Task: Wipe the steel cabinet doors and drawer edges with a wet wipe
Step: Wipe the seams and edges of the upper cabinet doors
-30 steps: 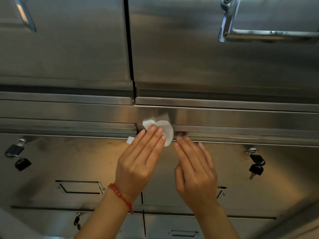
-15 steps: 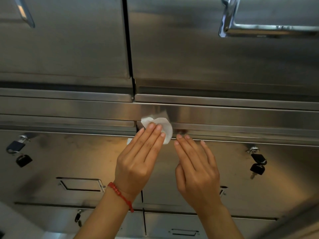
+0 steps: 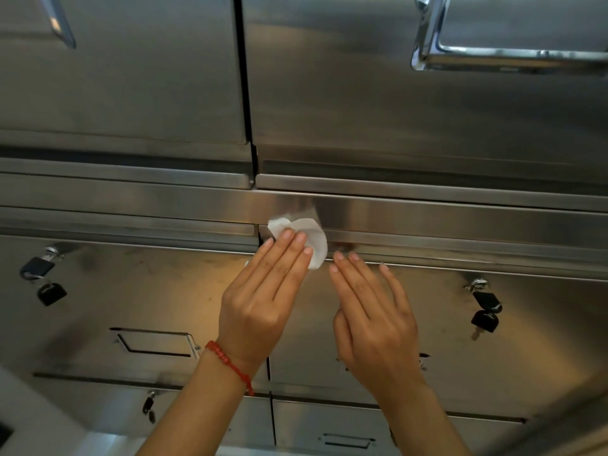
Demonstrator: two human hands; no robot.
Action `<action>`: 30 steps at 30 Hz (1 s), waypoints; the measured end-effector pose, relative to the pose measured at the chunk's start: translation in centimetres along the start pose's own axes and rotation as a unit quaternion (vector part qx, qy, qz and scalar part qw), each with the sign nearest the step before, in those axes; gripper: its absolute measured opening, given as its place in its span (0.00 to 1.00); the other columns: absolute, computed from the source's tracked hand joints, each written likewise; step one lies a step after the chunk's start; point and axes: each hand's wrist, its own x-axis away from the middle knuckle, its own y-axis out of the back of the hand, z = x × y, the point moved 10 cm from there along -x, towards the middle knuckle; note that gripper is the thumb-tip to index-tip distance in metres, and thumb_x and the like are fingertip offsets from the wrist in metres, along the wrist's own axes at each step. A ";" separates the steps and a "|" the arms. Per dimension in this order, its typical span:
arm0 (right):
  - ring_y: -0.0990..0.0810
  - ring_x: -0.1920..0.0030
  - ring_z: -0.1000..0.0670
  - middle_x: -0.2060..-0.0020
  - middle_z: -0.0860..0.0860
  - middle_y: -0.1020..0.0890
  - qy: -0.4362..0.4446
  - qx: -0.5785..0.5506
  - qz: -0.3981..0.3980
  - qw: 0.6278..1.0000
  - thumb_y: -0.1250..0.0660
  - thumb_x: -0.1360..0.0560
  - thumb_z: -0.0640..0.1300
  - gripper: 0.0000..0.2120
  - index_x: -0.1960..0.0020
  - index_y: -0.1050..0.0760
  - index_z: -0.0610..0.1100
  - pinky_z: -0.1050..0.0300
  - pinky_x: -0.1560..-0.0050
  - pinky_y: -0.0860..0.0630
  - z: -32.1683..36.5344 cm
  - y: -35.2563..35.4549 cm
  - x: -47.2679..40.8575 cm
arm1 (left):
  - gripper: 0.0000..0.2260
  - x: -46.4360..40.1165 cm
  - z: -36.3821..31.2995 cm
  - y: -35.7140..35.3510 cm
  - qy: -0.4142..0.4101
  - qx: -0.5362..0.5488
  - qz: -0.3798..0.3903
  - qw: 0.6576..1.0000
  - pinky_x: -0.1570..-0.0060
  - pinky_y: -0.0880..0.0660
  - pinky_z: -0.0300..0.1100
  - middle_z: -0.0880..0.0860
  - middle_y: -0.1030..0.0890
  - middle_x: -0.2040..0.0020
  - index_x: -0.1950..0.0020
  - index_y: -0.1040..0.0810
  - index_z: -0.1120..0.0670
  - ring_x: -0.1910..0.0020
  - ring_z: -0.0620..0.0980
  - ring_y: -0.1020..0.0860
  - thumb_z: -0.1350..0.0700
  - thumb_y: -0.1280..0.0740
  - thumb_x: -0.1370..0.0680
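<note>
Your left hand (image 3: 260,301) lies flat with the fingers straight, pressing the wet wipe (image 3: 311,236) against the top edge of the drawer (image 3: 427,240), right beside the narrow gap where the two drawers meet. The wipe is bunched, part of it showing white above and to the right of your fingertips, the rest under them. Your right hand (image 3: 371,311) is just beside it, fingers straight and spread, holding nothing, with the tips at the same drawer edge.

The wipe is thin, soft and damp, so expect it to crumple and roll under your fingers rather than slide as a sheet. There is nothing stiff to grip; it likely handles best pinned under the flat pads of two or three fingers, with a fold wrapped over the fingertips so it follows the lip. The steel is hard and smooth, and a wet wipe will probably skate on it, so steady pressure matters more than a tight hold. The folded edge may be sharp; keep the cloth between it and your skin.
</note>
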 end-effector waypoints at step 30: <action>0.33 0.31 0.43 0.35 0.40 0.27 -0.072 0.001 -0.010 0.997 0.44 0.28 0.32 0.23 0.34 0.32 0.36 0.45 0.31 0.36 -1.7 -1.2 1.2 | 0.12 0.1 -0.4 -0.5 0.019 0.019 -0.018 0.999 0.40 0.27 0.52 0.61 0.23 0.41 0.43 0.21 0.64 0.39 0.57 0.25 0.66 0.31 0.25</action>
